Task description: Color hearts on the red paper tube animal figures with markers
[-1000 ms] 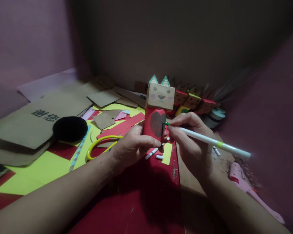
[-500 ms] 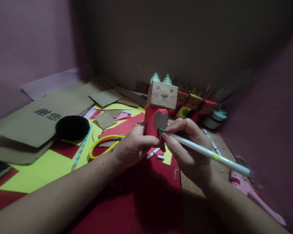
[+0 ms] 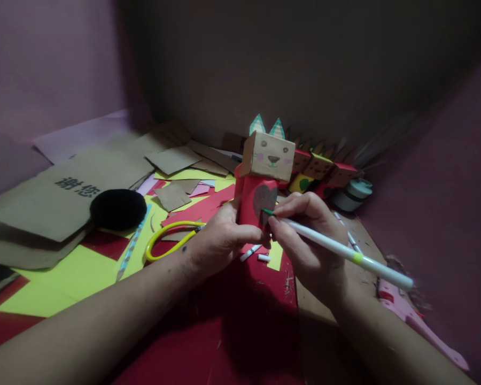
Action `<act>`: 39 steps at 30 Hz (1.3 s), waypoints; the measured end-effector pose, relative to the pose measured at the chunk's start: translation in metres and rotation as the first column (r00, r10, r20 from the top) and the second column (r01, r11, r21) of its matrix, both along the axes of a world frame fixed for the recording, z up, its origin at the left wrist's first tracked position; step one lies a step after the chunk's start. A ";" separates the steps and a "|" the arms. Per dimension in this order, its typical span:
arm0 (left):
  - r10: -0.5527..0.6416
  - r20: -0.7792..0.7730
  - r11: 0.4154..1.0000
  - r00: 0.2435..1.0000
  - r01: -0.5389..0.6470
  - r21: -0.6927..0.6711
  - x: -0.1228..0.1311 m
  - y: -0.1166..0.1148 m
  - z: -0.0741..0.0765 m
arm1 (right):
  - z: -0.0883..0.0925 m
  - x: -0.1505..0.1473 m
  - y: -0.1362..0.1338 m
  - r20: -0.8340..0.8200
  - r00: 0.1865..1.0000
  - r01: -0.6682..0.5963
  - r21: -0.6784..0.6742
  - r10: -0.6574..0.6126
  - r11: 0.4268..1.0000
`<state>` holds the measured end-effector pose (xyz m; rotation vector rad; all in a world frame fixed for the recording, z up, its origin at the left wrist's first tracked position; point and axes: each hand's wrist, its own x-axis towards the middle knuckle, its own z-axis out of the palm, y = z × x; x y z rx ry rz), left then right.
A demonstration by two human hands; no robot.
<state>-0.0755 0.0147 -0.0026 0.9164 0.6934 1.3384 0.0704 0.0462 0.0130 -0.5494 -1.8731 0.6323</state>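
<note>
Cat figure with a boxy tan cardboard head, two pointed white-and-teal ears and a red paper body [image 3: 264, 175] stood upright, leaning slightly, in the left hand [image 3: 226, 238], raised above the red tabletop [image 3: 208, 331]. The left fingers were wrapped around its lower body, the thumb lying across the front. The right hand [image 3: 315, 251] pinched a long white marker with a yellow-green band and a green tip [image 3: 340, 249], thumb and fingertips closed near the point. That tip was at the lower part of the dark grey heart [image 3: 265, 199] on the body; whether it touched could not be told.

Just beside the left wrist lay a yellow loop-shaped handle [image 3: 149, 248], and farther left a round black object [image 3: 118, 209] and a light-blue patterned pencil [image 3: 132, 243]. Behind the right hand were a row of similar box-headed figures [image 3: 323, 167] and a pale mint lidded container [image 3: 353, 197]; a pink glue gun [image 3: 420, 323] lay near the right forearm.
</note>
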 end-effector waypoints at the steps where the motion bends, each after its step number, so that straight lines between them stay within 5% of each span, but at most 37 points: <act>1: 0.000 0.003 1.000 1.000 0.000 -0.004 0.000 0.001 0.000 | 0.000 0.000 0.000 -0.005 1.000 0.004 -0.003 -0.004 1.000; 21: 0.027 0.006 0.999 1.000 -0.027 0.017 0.001 0.000 -0.001 | -0.001 0.001 0.001 0.010 0.991 -0.129 -0.036 0.130 0.991; 39: 0.002 0.062 1.000 0.998 -0.002 0.002 0.003 0.001 0.001 | -0.001 0.001 0.000 -0.020 1.000 -0.019 -0.060 0.018 0.998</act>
